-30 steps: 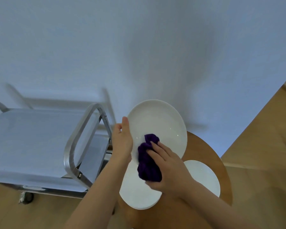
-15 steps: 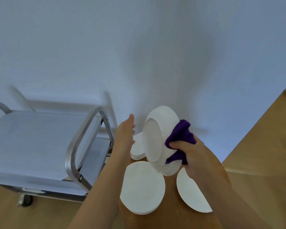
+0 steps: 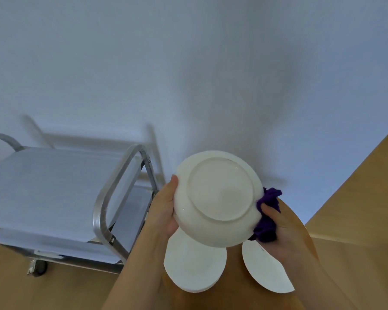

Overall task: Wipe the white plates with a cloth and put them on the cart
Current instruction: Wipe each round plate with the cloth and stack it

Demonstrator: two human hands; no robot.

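A white plate [image 3: 217, 198] is held up between my hands with its underside and foot ring facing me. My left hand [image 3: 164, 209] grips its left rim, thumb on the edge. My right hand [image 3: 280, 229] holds the plate's right rim through a bunched purple cloth [image 3: 267, 211]. Below, on the round wooden table [image 3: 233, 294], lie a stack of white plates [image 3: 195, 265] and another white plate [image 3: 264, 269], part hidden by my right forearm. The metal cart [image 3: 54, 193] stands to the left with a bare top shelf.
The cart's tubular handle frame [image 3: 114, 193] rises close to my left wrist. A caster [image 3: 37, 267] shows under the cart. A white wall fills the background, and wooden floor runs along the right.
The plate has been flipped over: from face-up under the cloth, through edge-on, to underside facing me. My left hand let go and has taken its left rim again; the cloth moved to the right rim.
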